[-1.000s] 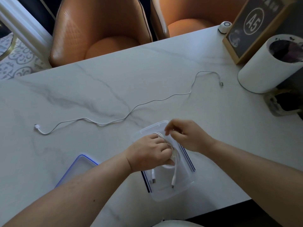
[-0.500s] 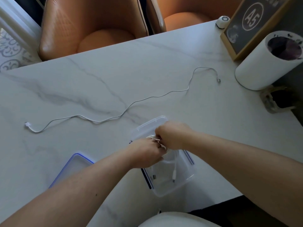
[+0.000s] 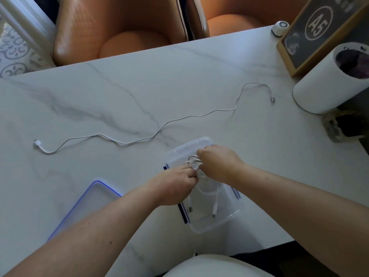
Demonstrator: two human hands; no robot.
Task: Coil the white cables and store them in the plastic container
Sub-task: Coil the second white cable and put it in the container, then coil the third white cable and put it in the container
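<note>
A clear plastic container (image 3: 225, 220) with blue side clips sits near the table's front edge. Above its far half, my left hand (image 3: 175, 185) and my right hand (image 3: 217, 164) both pinch a coiled white cable (image 3: 193, 161). The coil's two plug ends (image 3: 214, 208) hang down inside the container. A second white cable (image 3: 179, 120) lies uncoiled across the marble table, its plugs at the far left and the right.
The container's lid (image 3: 93, 198), blue-rimmed, lies flat to the left of my left forearm. A white cylinder (image 3: 327, 86), a framed A5 sign (image 3: 317, 31) and a small holder (image 3: 343, 126) stand at the right. Two orange chairs (image 3: 119, 31) are behind the table.
My hands have drawn closer together over the container's far half, bunching the coil tighter between them. The loose cable has not moved.
</note>
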